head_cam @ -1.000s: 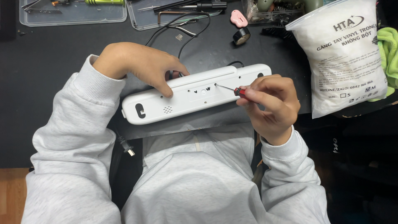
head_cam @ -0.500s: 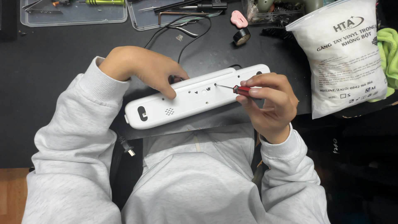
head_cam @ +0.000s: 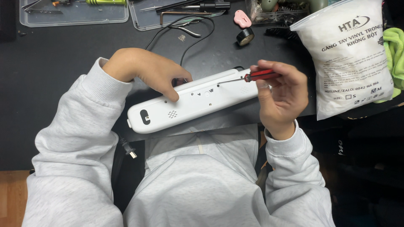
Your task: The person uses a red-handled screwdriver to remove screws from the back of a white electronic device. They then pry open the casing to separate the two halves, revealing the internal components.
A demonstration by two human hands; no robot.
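Note:
A long white power strip (head_cam: 189,103) lies back side up across the near edge of the black table (head_cam: 63,63), its left end lower. My left hand (head_cam: 147,71) rests on its far edge, fingers pressing the casing near the middle. My right hand (head_cam: 280,94) holds a small red-handled screwdriver (head_cam: 259,75); the thin shaft points left with its tip at the strip's back near a screw hole. The strip's black cord (head_cam: 176,31) runs away across the table, and its plug (head_cam: 128,149) hangs near my lap.
Two clear plastic trays (head_cam: 75,14) with tools stand at the far edge. A roll of black tape (head_cam: 245,36), a pink object (head_cam: 243,19), pliers (head_cam: 189,29), a white bag of gloves (head_cam: 347,54) and a green cloth (head_cam: 393,50) lie to the right.
My right hand has lifted and turned with the screwdriver, raising the handle. The power strip has shifted slightly right and my left hand has moved along it.

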